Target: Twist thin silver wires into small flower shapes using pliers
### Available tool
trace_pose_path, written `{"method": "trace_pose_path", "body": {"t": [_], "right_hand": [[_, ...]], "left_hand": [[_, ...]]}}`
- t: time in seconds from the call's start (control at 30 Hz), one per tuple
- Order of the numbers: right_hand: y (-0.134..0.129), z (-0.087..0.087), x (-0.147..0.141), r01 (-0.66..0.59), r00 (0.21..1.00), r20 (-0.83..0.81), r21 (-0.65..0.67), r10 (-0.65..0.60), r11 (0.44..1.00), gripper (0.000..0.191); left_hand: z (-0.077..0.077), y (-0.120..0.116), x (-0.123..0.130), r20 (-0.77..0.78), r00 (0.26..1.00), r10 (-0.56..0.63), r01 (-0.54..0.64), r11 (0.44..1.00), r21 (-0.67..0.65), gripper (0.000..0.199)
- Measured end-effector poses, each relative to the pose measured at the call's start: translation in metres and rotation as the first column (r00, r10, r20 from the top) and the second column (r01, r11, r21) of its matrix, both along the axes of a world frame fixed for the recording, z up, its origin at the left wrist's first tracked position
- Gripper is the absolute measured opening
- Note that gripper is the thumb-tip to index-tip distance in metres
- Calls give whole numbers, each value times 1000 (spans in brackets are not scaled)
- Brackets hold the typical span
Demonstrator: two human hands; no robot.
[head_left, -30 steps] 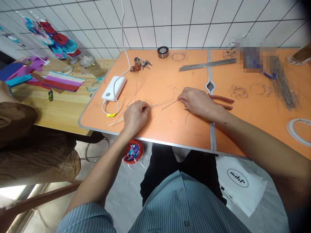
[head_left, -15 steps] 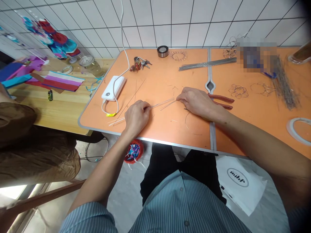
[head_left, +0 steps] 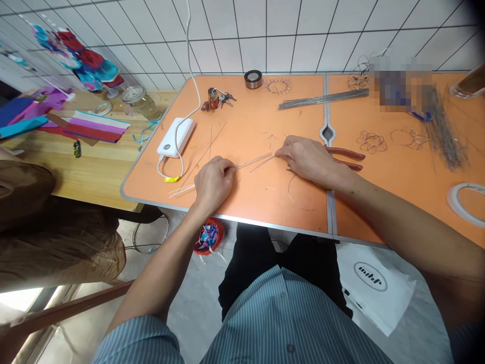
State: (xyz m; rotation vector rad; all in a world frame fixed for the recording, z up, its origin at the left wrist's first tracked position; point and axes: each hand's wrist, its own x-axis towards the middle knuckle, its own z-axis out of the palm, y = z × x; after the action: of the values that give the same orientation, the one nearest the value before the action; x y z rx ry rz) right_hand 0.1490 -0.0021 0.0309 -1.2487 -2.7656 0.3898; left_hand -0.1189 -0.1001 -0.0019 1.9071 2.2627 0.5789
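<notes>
My left hand (head_left: 214, 183) is closed round several thin wires (head_left: 253, 161) over the orange table (head_left: 250, 202). Their ends stick out on both sides of the fist. My right hand (head_left: 306, 157) pinches the end of a thin wire (head_left: 262, 164), its fingertips close to the tips of the wires from my left hand. Pliers with red handles (head_left: 346, 151) lie partly under my right hand. A curved wire (head_left: 291, 194) rests in front of that hand, and short wire pieces are scattered between and behind the hands.
A white power bank (head_left: 176, 137) with a cable, keys (head_left: 223, 98) and a tape roll (head_left: 253, 79) lie behind. Wire bundles (head_left: 322, 99), bent wire shapes (head_left: 372, 142) and a white ring (head_left: 466, 202) are rightward. At left, a person in brown trousers (head_left: 56, 237) sits by a wooden table (head_left: 91, 182).
</notes>
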Motion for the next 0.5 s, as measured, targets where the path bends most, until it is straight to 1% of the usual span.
{"method": "trace_pose_path", "body": {"t": [0.17, 0.3, 0.4, 0.5], "right_hand": [[-4, 1, -3, 24, 998, 54, 48, -26, 999, 43], [-2, 0, -4, 31, 997, 74, 56, -35, 998, 39], [0, 0, -4, 58, 996, 63, 52, -61, 997, 37], [3, -3, -4, 70, 997, 8, 61, -70, 996, 34]], "left_hand": [[2, -1, 2, 0, 1000, -3, 3, 1000, -4, 23], [2, -2, 3, -4, 1000, 0, 0, 1000, -3, 23], [1, -2, 4, -7, 1000, 4, -4, 1000, -4, 23], [-1, -3, 5, -13, 1000, -4, 4, 1000, 6, 23]]}}
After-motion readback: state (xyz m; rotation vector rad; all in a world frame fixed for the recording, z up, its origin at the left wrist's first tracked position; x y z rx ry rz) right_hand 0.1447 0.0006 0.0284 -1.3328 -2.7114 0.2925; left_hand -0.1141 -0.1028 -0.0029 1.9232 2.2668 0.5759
